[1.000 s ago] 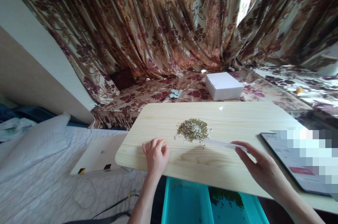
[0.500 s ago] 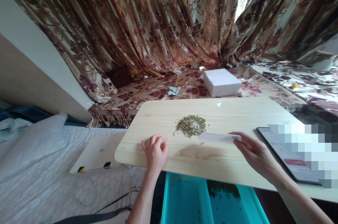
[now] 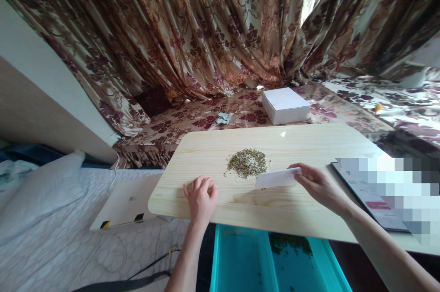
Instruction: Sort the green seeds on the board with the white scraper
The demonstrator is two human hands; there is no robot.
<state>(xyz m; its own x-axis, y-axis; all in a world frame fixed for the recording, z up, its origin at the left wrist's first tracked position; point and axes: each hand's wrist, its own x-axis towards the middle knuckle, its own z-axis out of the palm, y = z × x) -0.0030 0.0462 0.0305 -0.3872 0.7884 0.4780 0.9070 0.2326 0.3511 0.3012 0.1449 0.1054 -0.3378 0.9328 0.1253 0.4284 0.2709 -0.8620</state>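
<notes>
A small heap of green and white grains lies in the middle of a pale wooden board. My right hand pinches a white card by its right end, the card's left end touching the board just right of the heap. My left hand rests on the board's near left edge with fingers curled, nothing seen in them.
A teal bin with two compartments sits under the board's near edge, dark grains in the right one. A white box and crumpled paper lie on the floral cloth behind. A tablet rests at right, a white laptop at left.
My right hand has moved left and a little away from me, tilting the card up on edge closer to the heap. The left hand stays put.
</notes>
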